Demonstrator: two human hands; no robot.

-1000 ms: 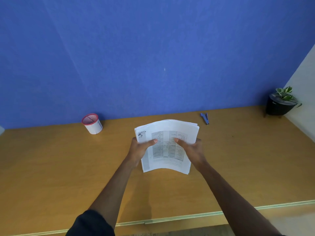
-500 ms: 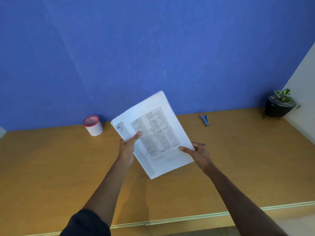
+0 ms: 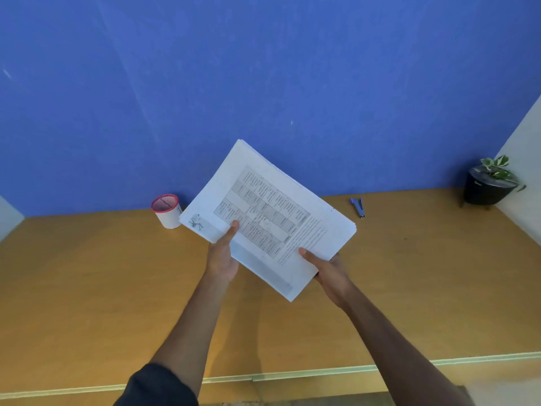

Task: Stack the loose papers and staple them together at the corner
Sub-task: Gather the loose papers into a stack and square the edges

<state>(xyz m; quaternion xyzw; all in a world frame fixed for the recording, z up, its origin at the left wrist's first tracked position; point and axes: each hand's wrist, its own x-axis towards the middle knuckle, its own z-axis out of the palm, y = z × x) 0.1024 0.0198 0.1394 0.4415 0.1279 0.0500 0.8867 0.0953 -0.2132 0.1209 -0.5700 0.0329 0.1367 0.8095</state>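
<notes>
A stack of white printed papers (image 3: 263,200), its top sheet showing a grey table, is held tilted in the air above the wooden desk (image 3: 87,288). My left hand (image 3: 224,256) grips the stack's near-left edge with the thumb on top. My right hand (image 3: 329,271) holds the lower right edge, thumb on the top sheet, fingers hidden beneath. A small blue stapler (image 3: 358,207) lies on the desk by the wall, to the right of the stack and apart from both hands.
A white cup with a red rim (image 3: 167,210) stands at the back left, partly behind the papers. A black pot with a green plant (image 3: 489,183) sits in the back right corner. The blue wall (image 3: 263,83) runs behind the desk; its front edge (image 3: 292,376) is near me.
The stack stood on its bottom edge on the desk, upright between both hands. It has been lifted off the desk and turned counter-clockwise, and now hangs tilted higher in the air.
</notes>
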